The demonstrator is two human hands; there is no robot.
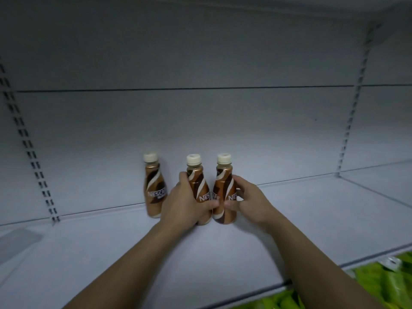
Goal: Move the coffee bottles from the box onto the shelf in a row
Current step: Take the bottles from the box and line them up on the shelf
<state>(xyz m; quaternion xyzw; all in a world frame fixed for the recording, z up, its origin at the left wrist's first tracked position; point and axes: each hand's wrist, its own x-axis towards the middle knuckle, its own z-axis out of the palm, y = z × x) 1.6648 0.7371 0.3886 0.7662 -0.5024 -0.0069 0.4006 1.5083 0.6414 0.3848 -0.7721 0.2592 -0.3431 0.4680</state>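
Three brown coffee bottles with cream caps stand upright on the white shelf, near its back wall. The left bottle stands alone, untouched. My left hand is wrapped around the middle bottle. My right hand grips the right bottle from its right side. The middle and right bottles stand close together, almost touching, with my thumbs meeting in front of them. The box is out of view.
The shelf's back panel rises behind the bottles, with slotted uprights at the left and right. Green packages lie on a lower level at the bottom right, past the shelf's front edge.
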